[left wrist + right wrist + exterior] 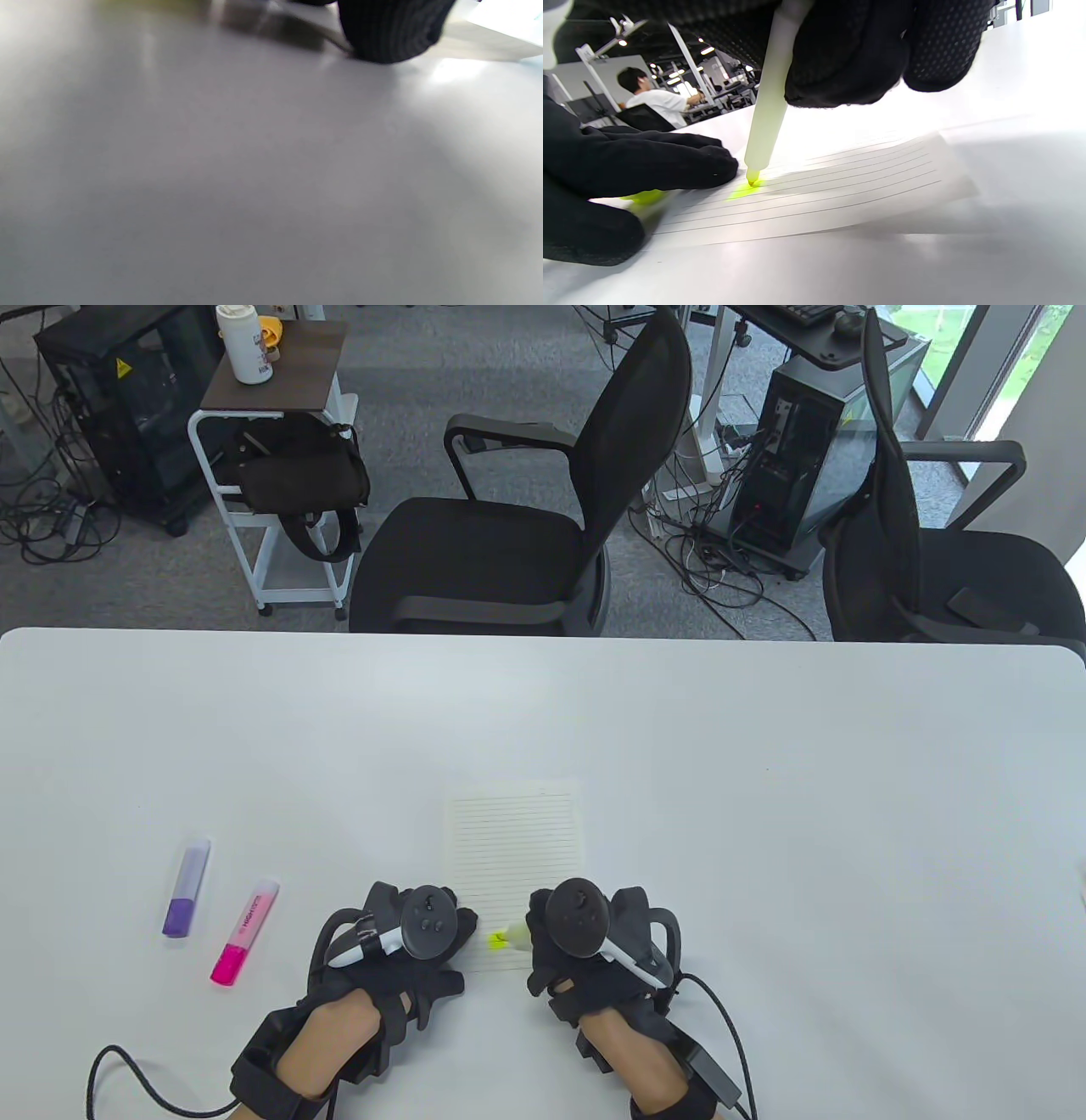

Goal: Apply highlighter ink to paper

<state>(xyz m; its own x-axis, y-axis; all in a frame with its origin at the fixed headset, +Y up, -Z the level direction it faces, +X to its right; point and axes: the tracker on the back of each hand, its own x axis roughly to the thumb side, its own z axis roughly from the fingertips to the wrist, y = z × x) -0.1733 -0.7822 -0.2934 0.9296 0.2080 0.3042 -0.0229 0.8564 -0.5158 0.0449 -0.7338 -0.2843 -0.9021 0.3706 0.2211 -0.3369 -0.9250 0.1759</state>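
A lined sheet of paper (515, 831) lies on the white table (764, 814), just ahead of both hands. My right hand (530, 937) grips an uncapped yellow highlighter (509, 936) upright in its fingers (848, 84). The highlighter's tip (751, 181) touches the paper (861, 182) near its near left corner, beside a small yellow mark (742, 192). My left hand (462, 929) rests on that corner of the sheet. A yellow-green cap (642, 196) shows between its fingers (649, 165). The left wrist view is blurred and shows one fingertip (390, 34) on the table.
A purple highlighter (187, 887) and a pink highlighter (245, 931), both capped, lie on the table left of my left hand. Two black office chairs (509, 534) stand beyond the far edge. Glove cables (730, 1035) trail near the front edge.
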